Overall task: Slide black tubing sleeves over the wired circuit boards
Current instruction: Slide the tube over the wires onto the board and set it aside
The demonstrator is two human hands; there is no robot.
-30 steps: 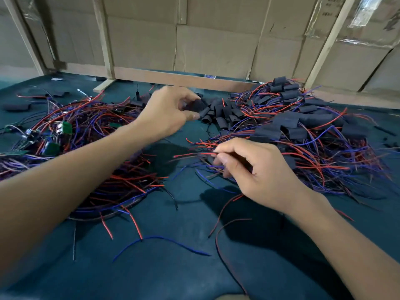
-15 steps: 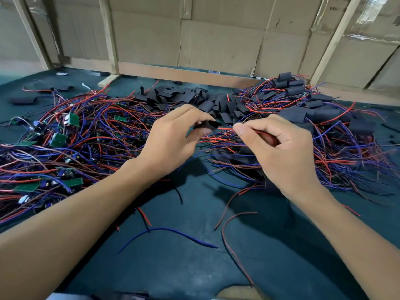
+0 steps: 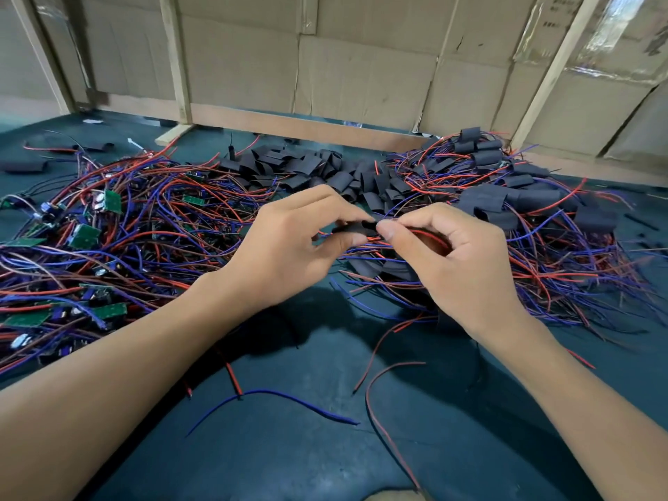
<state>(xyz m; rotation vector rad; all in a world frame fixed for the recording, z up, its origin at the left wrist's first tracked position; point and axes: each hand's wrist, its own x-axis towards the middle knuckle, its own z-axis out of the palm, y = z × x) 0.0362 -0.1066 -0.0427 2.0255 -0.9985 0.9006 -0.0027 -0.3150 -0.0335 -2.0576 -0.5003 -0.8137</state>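
Note:
My left hand (image 3: pixel 285 251) pinches a black tubing sleeve (image 3: pixel 356 228) between thumb and fingers at the middle of the view. My right hand (image 3: pixel 448 258) meets it from the right, fingers curled round a bunch of red and blue wires (image 3: pixel 426 236) whose end sits at the sleeve's mouth. The board on those wires is hidden inside my right hand. A heap of bare green circuit boards (image 3: pixel 85 236) with wires lies at the left. Loose black sleeves (image 3: pixel 303 168) are piled behind my hands. Sleeved boards (image 3: pixel 484 202) lie in a tangle at the right.
The dark green table top (image 3: pixel 325 446) in front carries loose red and blue wire offcuts (image 3: pixel 274 395). A cardboard wall with wooden battens (image 3: pixel 173 59) closes the back. Stray sleeves (image 3: pixel 21 166) lie at the far left.
My left hand picked a sleeve from the back pile and brought it toward me. My right hand lifted its wires off the table, and both hands now meet at the centre.

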